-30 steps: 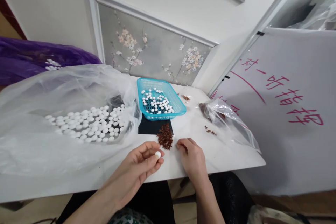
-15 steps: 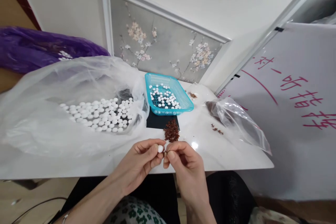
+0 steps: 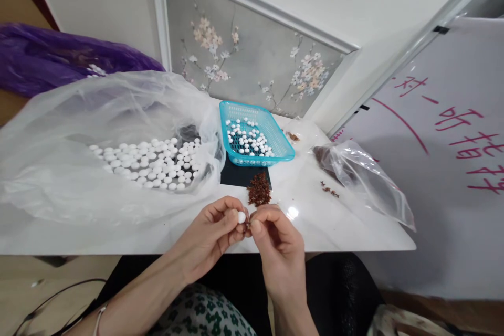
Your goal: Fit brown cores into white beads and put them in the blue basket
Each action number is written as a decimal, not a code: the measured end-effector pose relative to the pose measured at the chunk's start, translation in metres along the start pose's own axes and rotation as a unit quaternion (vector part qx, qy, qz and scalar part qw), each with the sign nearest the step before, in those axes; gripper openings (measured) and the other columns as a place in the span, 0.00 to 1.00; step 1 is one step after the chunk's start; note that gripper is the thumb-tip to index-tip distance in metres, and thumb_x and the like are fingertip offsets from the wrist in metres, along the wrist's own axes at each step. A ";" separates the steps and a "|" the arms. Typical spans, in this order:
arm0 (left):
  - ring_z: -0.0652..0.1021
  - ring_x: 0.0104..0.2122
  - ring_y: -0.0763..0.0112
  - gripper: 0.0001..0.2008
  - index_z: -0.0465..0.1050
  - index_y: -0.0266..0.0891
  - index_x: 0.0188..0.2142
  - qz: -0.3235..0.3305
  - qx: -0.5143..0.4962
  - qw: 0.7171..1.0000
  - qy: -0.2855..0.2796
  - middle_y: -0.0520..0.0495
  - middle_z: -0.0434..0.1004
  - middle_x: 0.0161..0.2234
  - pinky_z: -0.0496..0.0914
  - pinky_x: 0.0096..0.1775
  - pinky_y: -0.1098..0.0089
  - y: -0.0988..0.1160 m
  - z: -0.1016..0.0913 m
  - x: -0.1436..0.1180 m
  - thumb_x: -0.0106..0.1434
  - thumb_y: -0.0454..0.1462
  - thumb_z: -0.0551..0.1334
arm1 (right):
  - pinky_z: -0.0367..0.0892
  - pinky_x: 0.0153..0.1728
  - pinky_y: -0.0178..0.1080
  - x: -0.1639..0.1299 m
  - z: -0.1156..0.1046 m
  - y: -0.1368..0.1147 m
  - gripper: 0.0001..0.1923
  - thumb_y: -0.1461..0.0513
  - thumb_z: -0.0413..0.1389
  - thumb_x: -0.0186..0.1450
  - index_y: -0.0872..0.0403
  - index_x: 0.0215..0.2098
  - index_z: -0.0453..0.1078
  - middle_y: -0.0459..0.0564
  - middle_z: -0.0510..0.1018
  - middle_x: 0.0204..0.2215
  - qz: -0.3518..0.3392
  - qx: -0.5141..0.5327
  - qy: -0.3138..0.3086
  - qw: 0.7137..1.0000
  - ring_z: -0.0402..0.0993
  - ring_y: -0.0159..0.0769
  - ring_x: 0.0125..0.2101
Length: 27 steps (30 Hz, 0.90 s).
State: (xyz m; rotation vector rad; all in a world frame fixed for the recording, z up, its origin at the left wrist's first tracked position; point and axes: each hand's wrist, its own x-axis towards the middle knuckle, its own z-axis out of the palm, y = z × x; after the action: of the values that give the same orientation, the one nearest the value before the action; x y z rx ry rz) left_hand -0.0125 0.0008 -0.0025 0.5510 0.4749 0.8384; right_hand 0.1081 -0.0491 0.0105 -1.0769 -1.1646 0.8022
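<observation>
The left hand (image 3: pixel 214 228) pinched a white bead (image 3: pixel 241 217) against a brown fragment (image 3: pixel 248 226) pinched by the right hand (image 3: pixel 275 244), near the tabletop (image 3: pixel 315 220) edge; a slipped grip risked dropping either off it.

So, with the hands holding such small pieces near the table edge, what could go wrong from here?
1. The white bead is pinched only at the left hand fingertips, beyond the table edge; it could slip and drop to the lap or floor.
2. The small brown piece in the right hand is tiny and may fall too.
3. A sleeve or wrist might scatter the loose brown pile nearby.
</observation>
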 end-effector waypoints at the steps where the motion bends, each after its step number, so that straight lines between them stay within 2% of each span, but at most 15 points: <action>1: 0.71 0.24 0.82 0.07 0.74 0.36 0.28 0.002 0.000 1.000 -0.001 0.53 0.71 0.25 0.70 0.34 0.79 0.000 0.000 0.000 0.54 0.38 0.69 | 0.66 0.31 0.33 0.000 0.000 -0.001 0.06 0.65 0.54 0.65 0.53 0.29 0.67 0.45 0.68 0.28 -0.008 -0.002 0.000 1.000 0.68 0.31 0.30; 15: 0.71 0.28 0.81 0.09 0.74 0.37 0.29 0.016 0.033 0.999 0.006 0.53 0.71 0.28 0.68 0.34 0.79 -0.001 -0.003 -0.002 0.53 0.39 0.69 | 0.62 0.29 0.34 -0.005 0.000 0.003 0.05 0.66 0.52 0.66 0.53 0.31 0.66 0.45 0.66 0.28 -0.048 -0.108 0.001 0.993 0.65 0.32 0.30; 27: 0.72 0.29 0.79 0.07 0.74 0.39 0.29 0.026 0.053 0.998 0.005 0.53 0.72 0.28 0.68 0.36 0.76 -0.002 -0.005 -0.002 0.53 0.38 0.69 | 0.62 0.29 0.33 -0.002 0.001 0.002 0.06 0.67 0.52 0.66 0.53 0.31 0.64 0.44 0.66 0.28 -0.055 -0.088 -0.010 0.995 0.65 0.31 0.29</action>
State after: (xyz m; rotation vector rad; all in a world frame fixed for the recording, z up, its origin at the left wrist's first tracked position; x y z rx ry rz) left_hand -0.0155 -0.0005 -0.0071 0.6589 0.5178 0.8692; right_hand 0.1064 -0.0504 0.0084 -1.1403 -1.3196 0.6346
